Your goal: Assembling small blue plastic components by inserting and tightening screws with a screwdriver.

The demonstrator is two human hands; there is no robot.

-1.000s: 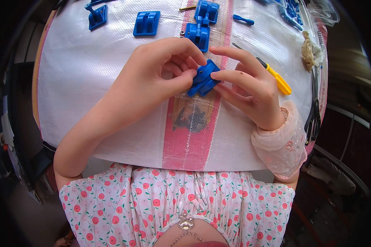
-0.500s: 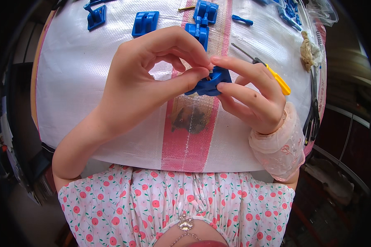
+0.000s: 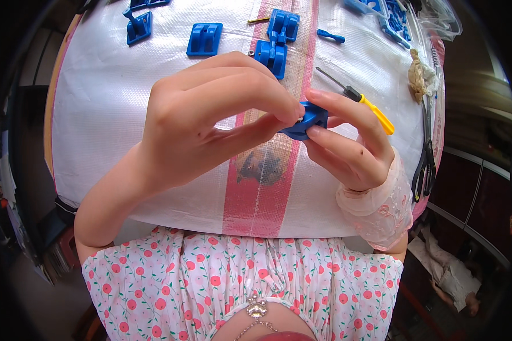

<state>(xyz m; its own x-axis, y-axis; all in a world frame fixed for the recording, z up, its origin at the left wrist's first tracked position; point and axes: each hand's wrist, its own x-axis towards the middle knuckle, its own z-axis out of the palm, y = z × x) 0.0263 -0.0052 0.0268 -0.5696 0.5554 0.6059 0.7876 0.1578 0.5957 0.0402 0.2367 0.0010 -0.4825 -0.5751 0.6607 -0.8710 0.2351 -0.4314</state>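
A blue plastic bracket [image 3: 311, 120] is held above the table by my right hand [image 3: 355, 150], its thumb and fingers closed round the right side. My left hand [image 3: 193, 119] is pinched against the bracket's left side. A small pale or metallic bit shows at those fingertips, too small to name. Part of the bracket is hidden behind the left fingers. Beyond my hands, a pair of blue brackets joined by a rod [image 3: 277, 42] lies on the table, with a small metal nut [image 3: 251, 53] and a brass-coloured screw [image 3: 259, 20] beside it.
Right of my hands lies a yellow-and-black screwdriver [image 3: 370, 105], with a blue rod [image 3: 331, 36] farther back. Another blue bracket [image 3: 204, 40] and a blue piece with a post [image 3: 138, 27] sit at far left. Black scissors [image 3: 424, 165] rest by the table's right edge, near crumpled paper [image 3: 416, 77].
Both hands and the bracket have shifted slightly nearer and to the right. My left fingers have folded closer together, and the bracket is turned a little.
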